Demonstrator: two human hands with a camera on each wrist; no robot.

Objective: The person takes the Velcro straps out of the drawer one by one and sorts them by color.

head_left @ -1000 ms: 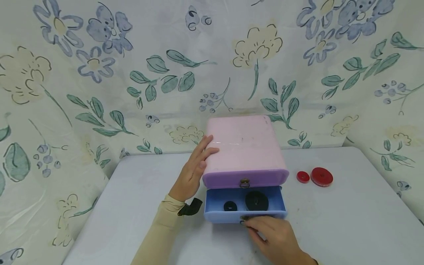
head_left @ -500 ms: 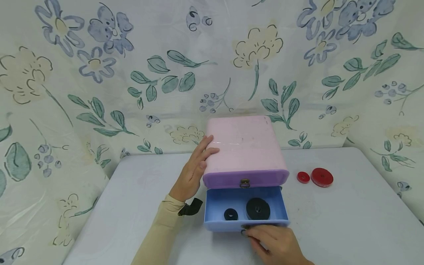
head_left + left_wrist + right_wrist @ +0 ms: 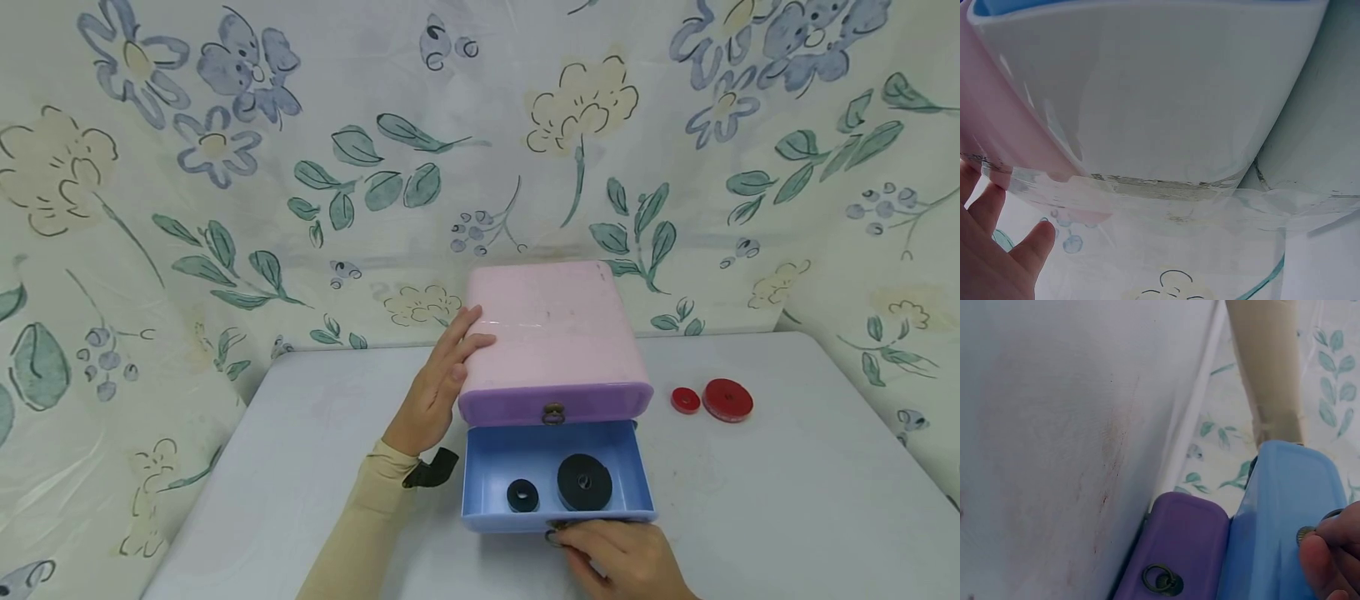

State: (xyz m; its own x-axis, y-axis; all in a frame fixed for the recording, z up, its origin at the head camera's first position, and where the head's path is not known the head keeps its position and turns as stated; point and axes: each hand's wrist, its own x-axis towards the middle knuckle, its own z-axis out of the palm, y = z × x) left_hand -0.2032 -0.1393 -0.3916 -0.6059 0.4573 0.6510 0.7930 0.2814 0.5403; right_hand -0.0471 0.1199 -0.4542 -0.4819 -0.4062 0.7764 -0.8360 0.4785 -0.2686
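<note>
A pink chest of drawers (image 3: 555, 325) stands on the table with its purple upper drawer (image 3: 495, 407) closed. Below it, the blue drawer (image 3: 480, 521) is pulled out. A large black disc (image 3: 592, 492) and a small black disc (image 3: 522, 505), each with a centre hole, lie inside. My left hand (image 3: 431, 396) rests on the chest's left side, fingers extended onto the top edge. With thumb and fingers my right hand (image 3: 622, 554) pinches the blue drawer's ring pull (image 3: 1305, 534); in the head view the hand partly hides the drawer front.
To the right of the chest, a small red disc (image 3: 686, 401) and a large red disc (image 3: 727, 401) lie on the white table (image 3: 795, 500). A flower-patterned sheet (image 3: 517, 108) hangs behind the table and at both sides.
My right hand has drawn the blue drawer farther out towards me, so more of both black discs shows. My left hand has stayed in place on the chest.
</note>
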